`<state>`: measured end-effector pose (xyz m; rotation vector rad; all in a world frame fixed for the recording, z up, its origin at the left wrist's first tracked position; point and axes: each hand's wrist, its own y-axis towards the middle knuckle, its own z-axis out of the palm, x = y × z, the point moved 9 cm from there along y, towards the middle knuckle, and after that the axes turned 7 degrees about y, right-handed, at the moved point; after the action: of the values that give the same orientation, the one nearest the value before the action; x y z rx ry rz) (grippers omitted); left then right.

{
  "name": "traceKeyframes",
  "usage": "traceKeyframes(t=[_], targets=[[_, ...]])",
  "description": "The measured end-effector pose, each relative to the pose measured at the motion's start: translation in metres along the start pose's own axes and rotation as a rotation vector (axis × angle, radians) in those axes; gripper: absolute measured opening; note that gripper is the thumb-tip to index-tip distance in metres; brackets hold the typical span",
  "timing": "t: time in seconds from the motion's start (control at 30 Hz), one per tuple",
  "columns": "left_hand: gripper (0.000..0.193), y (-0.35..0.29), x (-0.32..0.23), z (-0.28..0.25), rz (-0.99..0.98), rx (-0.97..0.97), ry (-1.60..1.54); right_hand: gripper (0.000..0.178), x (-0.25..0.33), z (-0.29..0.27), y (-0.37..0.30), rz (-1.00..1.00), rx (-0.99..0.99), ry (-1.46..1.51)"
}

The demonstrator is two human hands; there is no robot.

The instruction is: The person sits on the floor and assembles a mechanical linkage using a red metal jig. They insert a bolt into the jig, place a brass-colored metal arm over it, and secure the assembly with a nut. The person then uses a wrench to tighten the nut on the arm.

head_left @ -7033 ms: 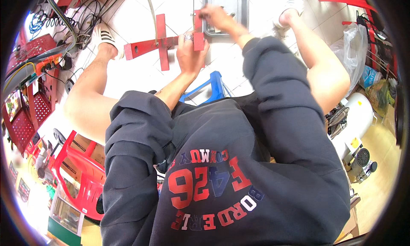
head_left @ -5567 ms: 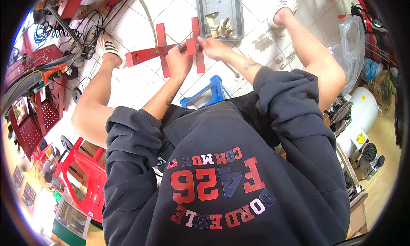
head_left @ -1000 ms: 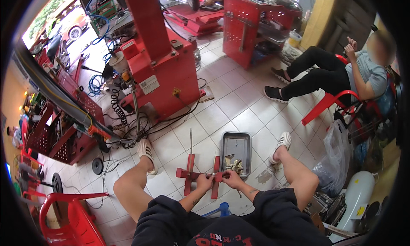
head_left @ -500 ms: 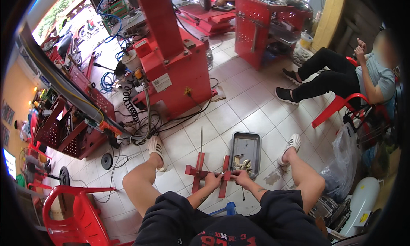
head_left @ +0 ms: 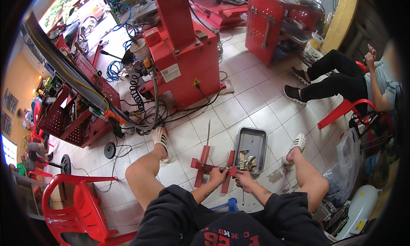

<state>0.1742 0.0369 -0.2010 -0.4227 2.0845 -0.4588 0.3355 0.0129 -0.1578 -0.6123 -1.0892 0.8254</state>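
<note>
On the tiled floor between my feet stands a red metal frame (head_left: 200, 177), made of two upright-looking bars joined by a crosspiece. A thin rod (head_left: 209, 133) sticks out beyond its left bar. My left hand (head_left: 217, 177) is closed on the crosspiece beside the right bar. At the crosspiece's right end is my right hand (head_left: 244, 182), its fingers curled and pressed together. A thin dark stem shows below that hand; what the fingers hold is hidden. Just beyond lies a grey metal tray (head_left: 263, 139) with several brass-coloured metal parts (head_left: 247, 162) in its near end.
A large red machine (head_left: 188, 71) with hoses and cables stands ahead. To its right is a red perforated cabinet (head_left: 260, 28). A person (head_left: 341, 75) sits on a red chair at right. Another red plastic chair (head_left: 85, 207) is at near left, beside a black disc (head_left: 109, 150).
The view has shifted slightly, so the scene sits further right and higher. My right hand has drawn back a little from the crosspiece's end. My left hand stays on the frame.
</note>
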Motion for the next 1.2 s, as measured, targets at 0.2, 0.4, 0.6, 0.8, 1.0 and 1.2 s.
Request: traceKeyframes(t=[0.2, 0.4, 0.6, 0.8, 1.0, 1.2], targets=[[0.031, 0.007, 0.011, 0.005, 0.017, 0.019, 0.089, 0.013, -0.008, 0.008, 0.004, 0.118, 0.277, 0.157], [0.046, 0.019, 0.016, 0.012, -0.047, 0.016, 0.409, 0.004, 0.010, 0.015, -0.015, 0.066, 0.314, -0.062], [0.035, 0.021, 0.044, 0.022, -0.100, 0.155, -0.047, 0.016, 0.005, 0.004, 0.001, 0.090, 0.127, -0.222], [0.036, 0.004, 0.028, 0.016, -0.296, 0.286, -0.419, 0.042, 0.044, -0.036, 0.031, -0.101, -0.054, -0.508], [0.035, -0.001, 0.018, 0.005, -0.313, 0.331, -0.507, 0.037, 0.066, -0.016, 0.048, -0.269, -0.039, -0.508], [0.036, -0.002, 0.000, -0.008, -0.304, 0.202, -0.499, 0.037, 0.070, 0.005, 0.083, -0.321, 0.039, -0.523]])
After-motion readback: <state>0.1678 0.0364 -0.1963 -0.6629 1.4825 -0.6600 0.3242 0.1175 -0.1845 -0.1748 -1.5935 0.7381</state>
